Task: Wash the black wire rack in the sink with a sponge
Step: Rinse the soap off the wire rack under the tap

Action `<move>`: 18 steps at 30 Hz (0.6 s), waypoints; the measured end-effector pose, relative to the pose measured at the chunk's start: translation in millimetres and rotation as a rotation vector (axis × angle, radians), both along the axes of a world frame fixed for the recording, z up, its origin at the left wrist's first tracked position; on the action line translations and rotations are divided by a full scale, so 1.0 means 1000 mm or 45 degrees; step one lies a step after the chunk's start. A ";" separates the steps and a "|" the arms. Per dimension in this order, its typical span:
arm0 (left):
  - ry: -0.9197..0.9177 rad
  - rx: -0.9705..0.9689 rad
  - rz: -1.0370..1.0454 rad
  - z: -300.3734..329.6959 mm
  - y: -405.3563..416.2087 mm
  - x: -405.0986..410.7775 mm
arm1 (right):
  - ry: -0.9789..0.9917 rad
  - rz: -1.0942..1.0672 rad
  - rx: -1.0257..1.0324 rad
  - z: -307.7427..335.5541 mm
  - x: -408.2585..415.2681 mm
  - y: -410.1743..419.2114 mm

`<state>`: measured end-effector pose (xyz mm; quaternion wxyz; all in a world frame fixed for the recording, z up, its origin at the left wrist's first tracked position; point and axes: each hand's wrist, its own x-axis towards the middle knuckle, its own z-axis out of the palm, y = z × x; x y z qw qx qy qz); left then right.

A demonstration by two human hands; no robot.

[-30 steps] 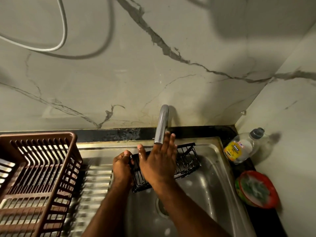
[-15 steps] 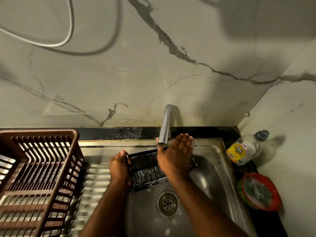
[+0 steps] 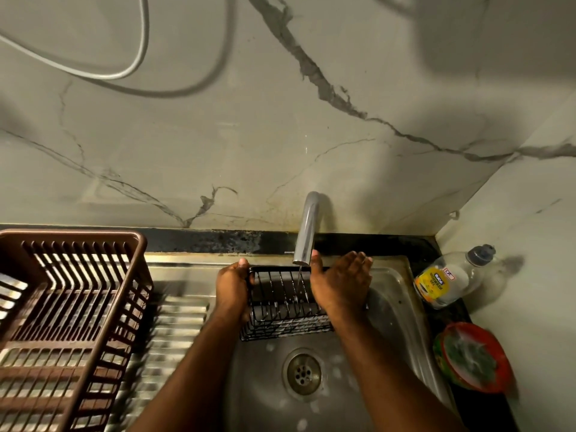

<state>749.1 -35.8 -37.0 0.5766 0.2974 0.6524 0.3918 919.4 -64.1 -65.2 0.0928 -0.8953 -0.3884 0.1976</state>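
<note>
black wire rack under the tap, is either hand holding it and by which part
The left hand grips the black wire rack by its left end. The right hand lies flat-fingered over its right end, gripping nothing.

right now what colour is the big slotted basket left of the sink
Brown basket, clearest in the head view.

A thin stream of water runs from the faucet onto the black wire rack, held over the sink. The left hand grips the rack's left end; the right hand lies flat against its right end, fingers straight. A brown dish basket sits left, a soap bottle right on the counter.
</note>
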 end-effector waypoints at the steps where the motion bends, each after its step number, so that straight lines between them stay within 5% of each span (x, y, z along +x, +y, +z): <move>1: -0.002 0.010 -0.001 0.002 0.000 0.004 | 0.009 0.002 0.001 0.002 -0.001 -0.001; 10: -0.084 0.014 -0.053 0.009 -0.001 0.010 | 0.035 0.340 0.126 0.025 -0.063 -0.018; 18: -0.134 -0.064 0.041 0.016 -0.008 -0.001 | 0.095 -0.048 -0.078 0.019 -0.008 -0.036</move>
